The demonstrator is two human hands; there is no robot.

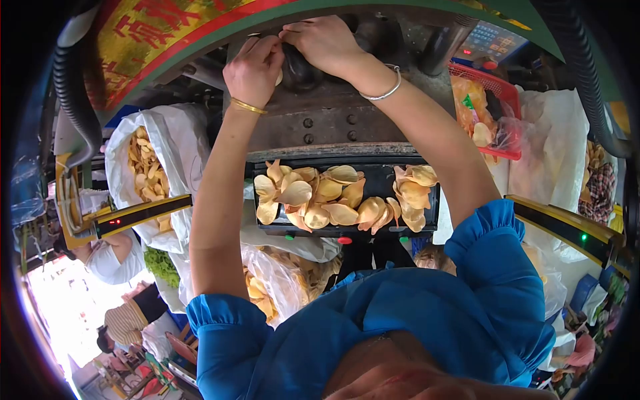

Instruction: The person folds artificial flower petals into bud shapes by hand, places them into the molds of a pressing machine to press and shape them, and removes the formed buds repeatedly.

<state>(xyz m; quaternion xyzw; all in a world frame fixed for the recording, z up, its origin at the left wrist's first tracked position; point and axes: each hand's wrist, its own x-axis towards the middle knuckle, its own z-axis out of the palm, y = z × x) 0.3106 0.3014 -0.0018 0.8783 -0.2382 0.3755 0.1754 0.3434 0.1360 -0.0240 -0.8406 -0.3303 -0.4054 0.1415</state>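
My left hand (253, 70), with a gold bracelet at the wrist, is closed. The pale edge of a beige petal-shaped piece (279, 78) shows beside its fingers. Close by, my right hand (320, 43) pinches with its fingertips near the left hand's; what it grips is hidden. Both hands are at a dark rounded metal form (301, 72) on the machine. Nearer my body, several curved beige petal-shaped pieces (295, 193) lie in overlapping clusters on a black tray (430, 208).
Press machine parts surround my hands, with a yellow-red banner (153, 40) above. White sacks (180, 140) of beige pieces stand at left, a red basket (510, 100) at right. Light-barrier bars (143, 217) flank my arms. Buttons (344, 241) line the front. Other people are in the background.
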